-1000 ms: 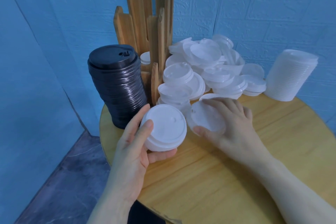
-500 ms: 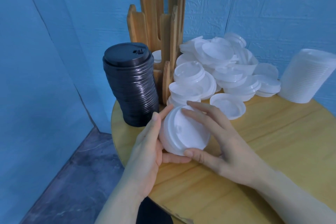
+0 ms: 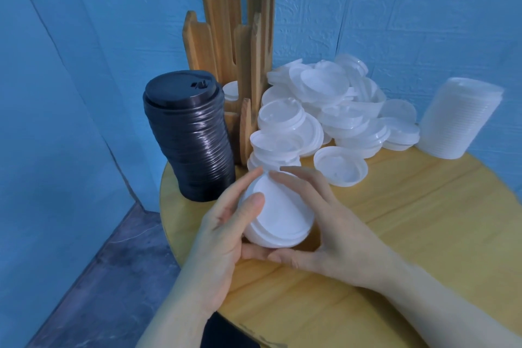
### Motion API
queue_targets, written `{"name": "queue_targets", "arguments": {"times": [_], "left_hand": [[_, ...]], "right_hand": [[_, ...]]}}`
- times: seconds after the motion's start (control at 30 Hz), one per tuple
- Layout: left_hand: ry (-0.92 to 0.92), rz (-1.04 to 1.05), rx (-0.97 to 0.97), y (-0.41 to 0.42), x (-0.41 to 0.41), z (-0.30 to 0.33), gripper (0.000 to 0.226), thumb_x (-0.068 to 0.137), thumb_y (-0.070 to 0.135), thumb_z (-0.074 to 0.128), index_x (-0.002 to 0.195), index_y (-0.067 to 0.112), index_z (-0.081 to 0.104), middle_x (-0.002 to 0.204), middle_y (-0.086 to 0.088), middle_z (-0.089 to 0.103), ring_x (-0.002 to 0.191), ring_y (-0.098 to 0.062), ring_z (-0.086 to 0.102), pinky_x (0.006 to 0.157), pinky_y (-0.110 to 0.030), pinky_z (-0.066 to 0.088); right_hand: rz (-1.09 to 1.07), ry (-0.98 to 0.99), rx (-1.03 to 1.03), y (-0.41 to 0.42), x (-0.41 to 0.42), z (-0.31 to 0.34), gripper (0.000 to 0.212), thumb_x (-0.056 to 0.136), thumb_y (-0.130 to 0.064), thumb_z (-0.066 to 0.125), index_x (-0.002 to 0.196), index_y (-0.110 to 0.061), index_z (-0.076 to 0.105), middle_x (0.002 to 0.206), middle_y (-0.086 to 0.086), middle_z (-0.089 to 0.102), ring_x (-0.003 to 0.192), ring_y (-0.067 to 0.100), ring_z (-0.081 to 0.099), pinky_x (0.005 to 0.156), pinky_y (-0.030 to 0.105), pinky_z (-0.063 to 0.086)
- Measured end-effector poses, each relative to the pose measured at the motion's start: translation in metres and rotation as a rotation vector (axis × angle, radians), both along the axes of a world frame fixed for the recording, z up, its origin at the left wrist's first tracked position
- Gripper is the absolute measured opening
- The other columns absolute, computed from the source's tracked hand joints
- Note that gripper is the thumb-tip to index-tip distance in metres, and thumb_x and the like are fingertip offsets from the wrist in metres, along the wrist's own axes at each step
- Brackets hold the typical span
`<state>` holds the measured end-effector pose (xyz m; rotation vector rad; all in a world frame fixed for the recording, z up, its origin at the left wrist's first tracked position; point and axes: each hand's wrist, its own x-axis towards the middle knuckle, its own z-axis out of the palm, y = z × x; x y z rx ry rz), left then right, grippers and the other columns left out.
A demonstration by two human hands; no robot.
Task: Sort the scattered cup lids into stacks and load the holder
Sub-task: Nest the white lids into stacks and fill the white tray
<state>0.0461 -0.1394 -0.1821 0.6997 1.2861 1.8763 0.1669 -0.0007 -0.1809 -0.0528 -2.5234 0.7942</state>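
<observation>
Both hands, left hand point(image 3: 223, 237) and right hand point(image 3: 330, 232), grasp a small stack of white lids point(image 3: 278, 217) above the counter's point(image 3: 395, 234) near-left edge. Black stack point(image 3: 189, 135) and clear stack point(image 3: 460, 118) stand finished; a loose pile point(image 3: 333, 110) remains, and the wooden holder point(image 3: 240, 45) looks mostly unloaded.

2 hands point(image 3: 226, 240), 2 tall stacks point(image 3: 190, 135), 1 holder point(image 3: 240, 45).

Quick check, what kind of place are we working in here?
Probably a makeshift café-style supply corner: a small round wooden table against blue walls, a wooden lid holder, and a black lid stack.
</observation>
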Motion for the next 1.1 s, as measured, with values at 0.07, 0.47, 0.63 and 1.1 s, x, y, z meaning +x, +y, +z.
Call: {"name": "queue_targets", "arguments": {"times": [0.07,0.47,0.63,1.1], "left_hand": [[0.004,-0.01,-0.028,0.002,0.0,0.0,0.039,0.084,0.034,0.075,0.123,0.038,0.069,0.125,0.003,0.069,0.107,-0.024,0.071,0.059,-0.04,0.06],[0.816,0.315,-0.285,0.016,0.005,-0.024,0.044,0.08,0.076,0.036,0.117,0.06,0.053,0.118,0.032,0.046,0.119,0.005,0.049,0.094,-0.019,0.042],[0.658,0.129,-0.209,0.011,0.008,-0.02,0.066,0.07,0.077,0.051,0.131,0.053,0.048,0.129,0.044,0.047,0.127,0.018,0.04,0.099,-0.011,0.036],[0.66,0.028,-0.218,0.013,0.008,-0.024,0.081,0.056,0.069,0.072,0.129,0.062,0.037,0.129,0.051,0.04,0.122,0.025,0.037,0.096,-0.008,0.032]], "right_hand": [[0.002,-0.002,-0.017,0.002,0.0,0.001,0.088,0.075,-0.042,0.081,0.147,-0.028,0.032,0.144,-0.013,0.03,0.138,0.004,0.03,0.105,0.01,0.031],[-0.073,-0.227,-0.009,0.027,0.014,0.001,0.09,0.068,-0.058,0.077,0.144,-0.051,0.029,0.144,-0.031,0.023,0.137,-0.003,0.021,0.114,0.025,0.021],[-0.151,-0.098,-0.23,0.035,0.024,0.013,0.067,0.075,-0.066,0.058,0.137,-0.046,0.043,0.139,-0.03,0.039,0.133,0.001,0.035,0.11,0.022,0.02],[-0.775,-0.132,0.048,0.072,0.019,-0.014,0.008,0.086,-0.024,0.07,0.091,-0.03,0.068,0.099,-0.022,0.059,0.124,0.007,0.042,0.086,0.025,0.013]]}}
